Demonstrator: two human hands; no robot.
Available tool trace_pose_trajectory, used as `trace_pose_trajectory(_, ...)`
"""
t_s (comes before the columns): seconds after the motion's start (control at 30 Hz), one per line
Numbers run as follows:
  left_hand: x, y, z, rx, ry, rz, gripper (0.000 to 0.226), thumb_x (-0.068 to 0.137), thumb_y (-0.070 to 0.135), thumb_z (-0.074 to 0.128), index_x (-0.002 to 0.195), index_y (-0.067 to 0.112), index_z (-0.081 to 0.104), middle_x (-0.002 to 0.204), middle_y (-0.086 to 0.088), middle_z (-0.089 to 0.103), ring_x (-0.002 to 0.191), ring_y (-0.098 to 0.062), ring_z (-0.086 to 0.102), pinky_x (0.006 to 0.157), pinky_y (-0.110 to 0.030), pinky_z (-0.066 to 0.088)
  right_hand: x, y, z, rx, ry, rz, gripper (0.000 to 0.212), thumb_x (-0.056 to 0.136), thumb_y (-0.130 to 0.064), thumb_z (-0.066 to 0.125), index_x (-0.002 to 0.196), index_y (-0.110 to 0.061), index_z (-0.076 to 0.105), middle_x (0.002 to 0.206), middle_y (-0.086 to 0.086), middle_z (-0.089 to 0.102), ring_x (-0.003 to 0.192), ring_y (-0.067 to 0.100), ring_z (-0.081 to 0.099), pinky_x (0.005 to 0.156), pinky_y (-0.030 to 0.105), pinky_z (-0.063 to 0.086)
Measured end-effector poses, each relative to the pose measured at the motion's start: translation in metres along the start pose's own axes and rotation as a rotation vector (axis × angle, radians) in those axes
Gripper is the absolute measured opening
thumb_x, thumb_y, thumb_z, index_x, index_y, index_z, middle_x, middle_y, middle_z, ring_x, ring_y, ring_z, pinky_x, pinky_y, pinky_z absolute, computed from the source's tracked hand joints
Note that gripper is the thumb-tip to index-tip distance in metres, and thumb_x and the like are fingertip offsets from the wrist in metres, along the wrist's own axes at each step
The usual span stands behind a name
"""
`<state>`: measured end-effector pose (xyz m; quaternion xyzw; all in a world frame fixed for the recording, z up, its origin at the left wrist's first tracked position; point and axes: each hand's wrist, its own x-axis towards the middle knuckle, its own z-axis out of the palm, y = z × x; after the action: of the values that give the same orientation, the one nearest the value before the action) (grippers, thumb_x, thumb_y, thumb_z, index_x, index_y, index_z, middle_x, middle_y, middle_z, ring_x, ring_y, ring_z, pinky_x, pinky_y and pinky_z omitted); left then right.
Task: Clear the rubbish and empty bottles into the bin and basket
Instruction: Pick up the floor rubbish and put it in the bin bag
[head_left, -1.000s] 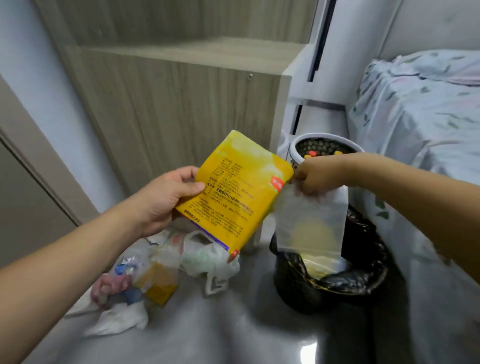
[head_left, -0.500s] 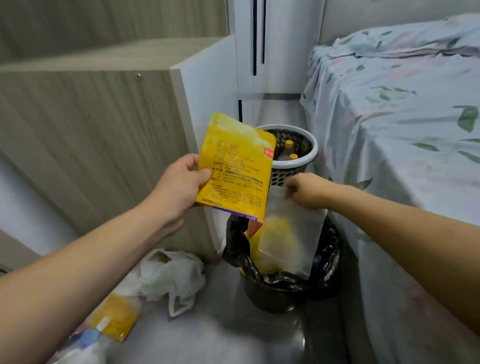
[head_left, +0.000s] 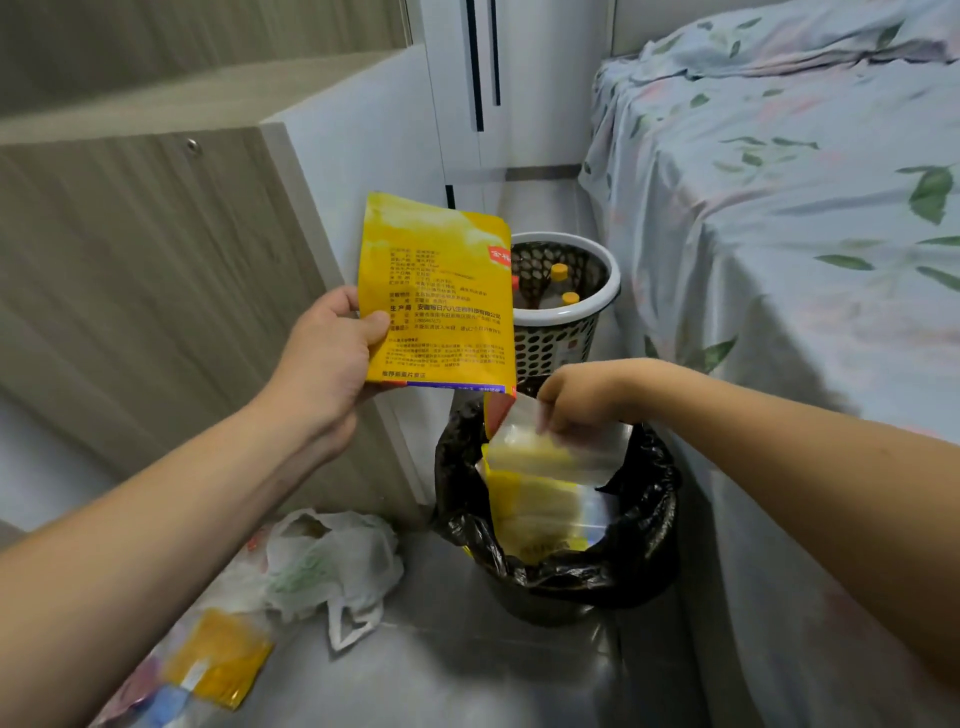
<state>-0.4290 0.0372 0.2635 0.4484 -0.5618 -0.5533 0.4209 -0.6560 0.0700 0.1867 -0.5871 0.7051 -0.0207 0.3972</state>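
My left hand (head_left: 332, 353) grips a large yellow printed packet (head_left: 441, 296) by its left edge, upright, above and left of the bin. My right hand (head_left: 582, 395) pinches a clear plastic bag (head_left: 561, 457) at its top, with the bag hanging into the mouth of the bin (head_left: 649, 519), which is lined with a black bag. More yellow wrapping lies inside the bin. Behind it stands a white perforated basket (head_left: 561, 338) holding bottles with yellow caps (head_left: 559, 270).
On the floor at lower left lie a crumpled white plastic bag (head_left: 332, 566), a small yellow packet (head_left: 218, 660) and other wrappers. A wooden cabinet (head_left: 156, 260) stands to the left, a bed with a leaf-print sheet (head_left: 805, 208) to the right.
My view has swung right, away from the floor rubbish and towards the bin. My right hand has lowered the clear bag further into the bin. The yellow packet stays in my left hand.
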Motion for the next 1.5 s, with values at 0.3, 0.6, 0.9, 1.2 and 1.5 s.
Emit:
trace_pose_trajectory(0.3,0.001,-0.003,0.0,-0.031,-0.004,0.012,0.022,0.1,0.007,0.041,0.089,0.021,0.055,0.078,0.001,0.069,0.056,-0.01,0.066,0.043,-0.02,0.049,-0.012,-0.002,-0.012,0.093,0.004,0.009,0.021,0.094,0.0,0.046,0.094,-0.01,0.064,0.088,0.011,0.063,0.068,0.015,0.06,0.056,0.019,0.048)
trace_pose_trajectory(0.6,-0.004,-0.02,0.005,-0.014,-0.025,0.016,0.024,0.098,0.003,0.044,0.087,0.021,0.055,0.081,-0.002,0.068,0.06,-0.013,0.065,0.05,-0.027,0.054,0.001,0.009,0.0,-0.393,0.181,0.055,0.034,0.089,-0.012,0.054,0.121,-0.017,0.062,0.118,0.006,0.063,0.102,0.024,0.059,0.087,0.033,0.05)
trace_pose_trajectory(0.9,-0.018,-0.099,0.042,0.129,-0.277,-0.146,0.026,0.094,-0.009,0.046,0.092,0.014,0.056,0.083,-0.004,0.07,0.07,-0.016,0.067,0.067,-0.031,0.055,-0.012,0.011,-0.03,0.918,0.397,0.169,0.033,0.097,-0.03,0.04,0.118,-0.009,0.054,0.094,0.013,0.063,0.071,0.026,0.062,0.06,0.034,0.054)
trace_pose_trajectory(1.2,0.011,-0.14,0.056,0.722,-0.512,-0.289,0.016,0.088,0.016,0.064,0.104,0.017,0.065,0.103,-0.002,0.07,0.097,-0.021,0.065,0.09,-0.04,0.052,-0.013,0.015,-0.029,0.411,0.011,0.091,0.089,0.056,-0.083,0.062,0.126,-0.028,0.055,0.119,0.0,0.059,0.107,0.023,0.058,0.087,0.039,0.052)
trace_pose_trajectory(1.5,-0.01,-0.134,0.041,1.227,-0.492,0.184,0.017,0.084,0.022,0.054,0.099,0.017,0.05,0.095,-0.001,0.057,0.09,-0.021,0.054,0.075,-0.036,0.048,0.01,0.018,0.006,-0.456,0.023,0.111,0.038,0.076,-0.033,0.075,0.108,-0.018,0.06,0.104,0.001,0.062,0.091,0.02,0.061,0.074,0.03,0.051)
